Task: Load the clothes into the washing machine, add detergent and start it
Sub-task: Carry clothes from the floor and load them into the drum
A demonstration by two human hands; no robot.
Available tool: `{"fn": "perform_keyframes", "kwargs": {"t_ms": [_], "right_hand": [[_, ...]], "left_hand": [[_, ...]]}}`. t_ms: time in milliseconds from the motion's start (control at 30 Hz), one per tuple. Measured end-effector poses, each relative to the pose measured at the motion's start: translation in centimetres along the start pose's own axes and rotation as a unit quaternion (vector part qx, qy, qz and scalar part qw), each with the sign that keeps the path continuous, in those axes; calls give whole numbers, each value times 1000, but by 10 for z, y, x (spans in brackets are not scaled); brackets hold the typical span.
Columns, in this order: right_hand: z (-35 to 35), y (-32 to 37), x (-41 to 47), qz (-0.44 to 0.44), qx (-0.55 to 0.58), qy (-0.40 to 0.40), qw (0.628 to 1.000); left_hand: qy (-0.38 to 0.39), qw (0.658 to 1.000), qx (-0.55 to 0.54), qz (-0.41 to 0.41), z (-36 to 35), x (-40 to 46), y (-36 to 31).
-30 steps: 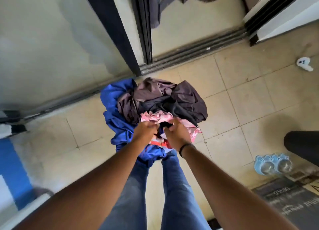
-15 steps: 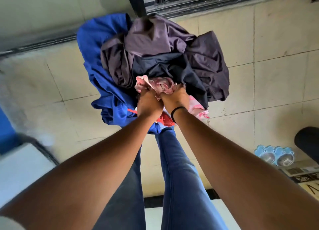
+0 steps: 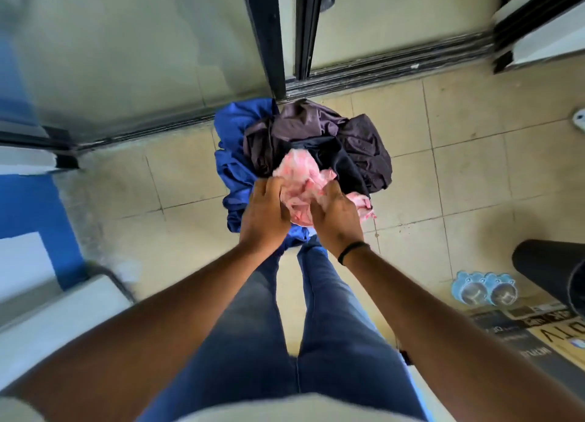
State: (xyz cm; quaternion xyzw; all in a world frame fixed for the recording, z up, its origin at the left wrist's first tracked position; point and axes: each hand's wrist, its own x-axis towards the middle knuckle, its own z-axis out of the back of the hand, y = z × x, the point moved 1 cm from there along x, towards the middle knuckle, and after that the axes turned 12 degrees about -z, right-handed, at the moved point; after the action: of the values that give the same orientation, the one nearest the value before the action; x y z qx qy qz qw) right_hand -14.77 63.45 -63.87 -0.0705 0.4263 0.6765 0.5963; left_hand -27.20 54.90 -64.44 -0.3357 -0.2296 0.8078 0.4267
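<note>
Both hands on a bundle of clothes held out over the tiled floor [image 3: 459, 181], above the person's jeans [image 3: 332, 326]. Left hand [image 3: 264, 214] and right hand [image 3: 337, 217] clutch the pink garment [image 3: 299, 176] at the near side. Dark brown garment [image 3: 316, 130] on top, blue garment [image 3: 234, 156] hanging at left. Black band [image 3: 353, 251] on right wrist. Blue twin bowl [image 3: 484, 288] on floor at right, near the black cylinder [image 3: 550, 266].

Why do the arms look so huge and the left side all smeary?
Head view: the wide-angle lens stretches whatever is near the edges, so the forearms balloon while the left hand and right hand look small; the blue wall at the left edge is blurred, while the pink cloth in the middle is fairly sharp; daylight is soft, with no hard glare.
</note>
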Motion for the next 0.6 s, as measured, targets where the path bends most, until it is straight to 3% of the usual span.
{"fn": "perform_keyframes", "kwargs": {"t_ms": [133,233,400,467,533,600], "right_hand": [[42,45,-55,64,-31,6,997],[69,74,-83,65,-30,4,997],[102,117,-115,57,49,-30,997],[110,131,-127,40,150,-22,988],[119,145,-141,23,323,-1,946],[130,156,-151,30,425,-5,905]], "left_hand": [[42,989,25,-137,68,-26,-34],[77,975,29,-208,103,-41,-53],[110,964,-39,-239,133,-51,-73],[92,968,-95,-213,139,-54,-75],[76,975,-119,-172,146,-58,-70],[64,986,-62,-142,154,-56,-60]]}}
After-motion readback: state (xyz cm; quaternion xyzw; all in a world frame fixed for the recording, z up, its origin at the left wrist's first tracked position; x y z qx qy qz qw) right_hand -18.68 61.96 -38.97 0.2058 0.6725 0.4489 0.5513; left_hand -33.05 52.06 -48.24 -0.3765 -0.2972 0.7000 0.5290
